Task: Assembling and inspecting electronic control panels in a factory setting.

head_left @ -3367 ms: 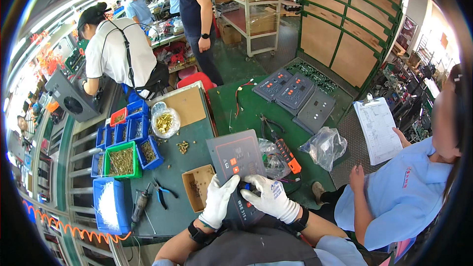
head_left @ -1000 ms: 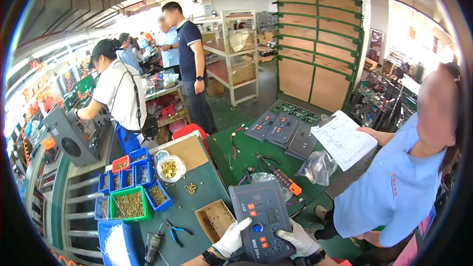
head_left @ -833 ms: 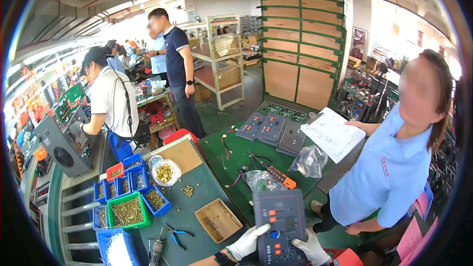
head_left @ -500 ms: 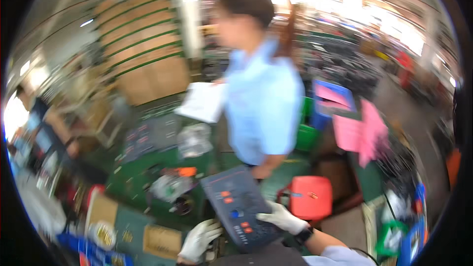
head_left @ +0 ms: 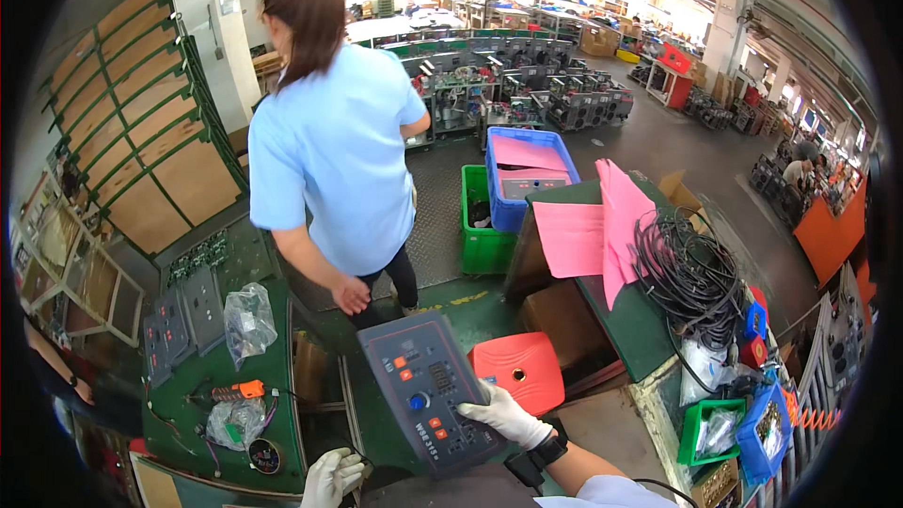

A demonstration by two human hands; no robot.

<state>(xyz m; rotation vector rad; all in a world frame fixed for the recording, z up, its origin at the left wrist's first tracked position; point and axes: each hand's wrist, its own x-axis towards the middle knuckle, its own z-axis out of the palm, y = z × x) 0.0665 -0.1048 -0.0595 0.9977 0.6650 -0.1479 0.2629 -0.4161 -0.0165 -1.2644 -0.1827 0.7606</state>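
Note:
A dark grey control panel (head_left: 428, 395), with orange buttons, a blue knob and white lettering, is tilted in front of me. Gripping its right edge is my right hand (head_left: 508, 414), in a white glove, with the thumb over the panel's face. My left hand (head_left: 331, 478), also gloved, is low in the view, apart from the panel's lower left side; its fingers are loosely bent and nothing shows in them. Just beyond the panel sits a red plastic stool (head_left: 517, 367), partly behind it.
A co-worker in a light blue shirt (head_left: 348, 141) stands ahead, back turned. On the left bench (head_left: 282, 320) lie more panels (head_left: 169, 334), plastic bags (head_left: 249, 320) and an orange-handled tool (head_left: 240, 390). At right are black cables (head_left: 691, 273), pink sheets (head_left: 574, 235), and blue (head_left: 508, 216) and green (head_left: 484, 254) crates.
My view has swung right. The co-worker, earlier side-on with a white sheet, now has their back to me. My left hand is farther from the panel; my right still holds it.

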